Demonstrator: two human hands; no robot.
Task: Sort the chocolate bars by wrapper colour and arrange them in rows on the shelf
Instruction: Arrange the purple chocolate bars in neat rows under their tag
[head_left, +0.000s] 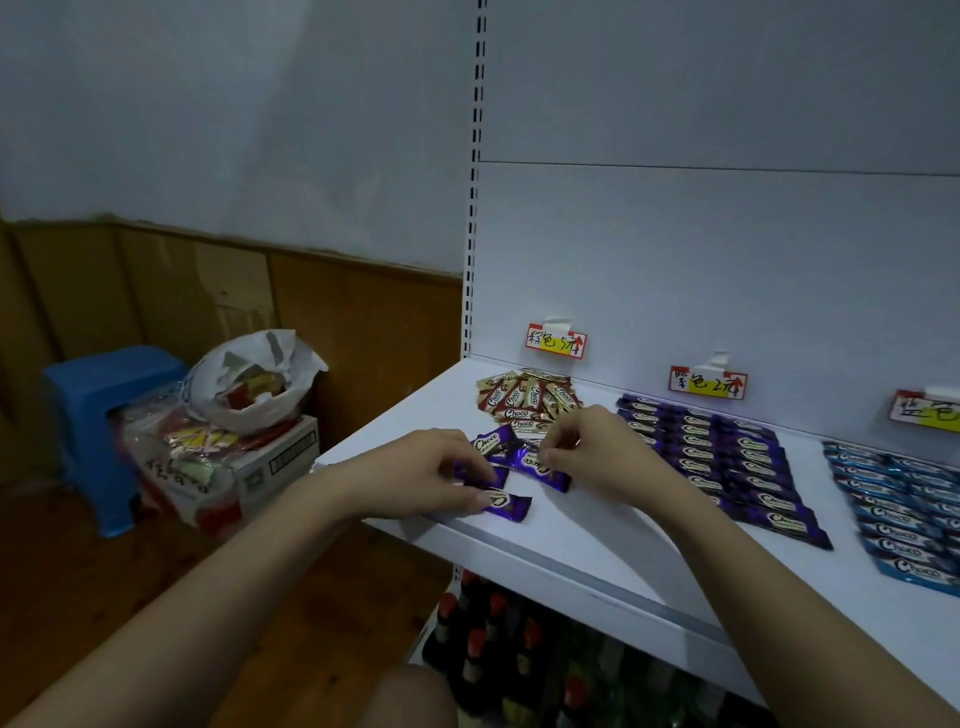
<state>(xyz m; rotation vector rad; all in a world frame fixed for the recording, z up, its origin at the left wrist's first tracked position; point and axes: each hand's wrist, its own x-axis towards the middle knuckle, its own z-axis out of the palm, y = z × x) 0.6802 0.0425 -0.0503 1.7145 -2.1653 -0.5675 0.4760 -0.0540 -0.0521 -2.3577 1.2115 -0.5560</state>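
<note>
While both hands work over a few loose purple bars (511, 470) at the left front of the shelf (597, 551), the step in hand looks like picking purple strays out from beside the brown pile (527, 402).

Left hand (431, 475): fingers curled down onto a purple bar, pinching or pressing it (cannot tell which). Right hand (582, 449): fingertips closed on the end of another purple bar, which lies flat on the shelf.

Layout, left to right:
- brown pile, heaped and unsorted, under the first tag (556, 341);
- purple rows (727, 462), neat, under the second tag (707, 383);
- blue rows (904, 509), neat, at the right edge under a third tag (927, 411).

Judgement: purple and blue are mostly done; brown is not yet rowed. Next move calls for lifting the loose purple bars clear and carrying them right, to the front of the purple rows, laid parallel to the rest.

Containers: a white plastic bag (249, 379), open, sits on a carton (270, 462) left of the shelf and holds assorted wrapped packets (contents too small to name). Bottles (493, 639) stand below the shelf.
</note>
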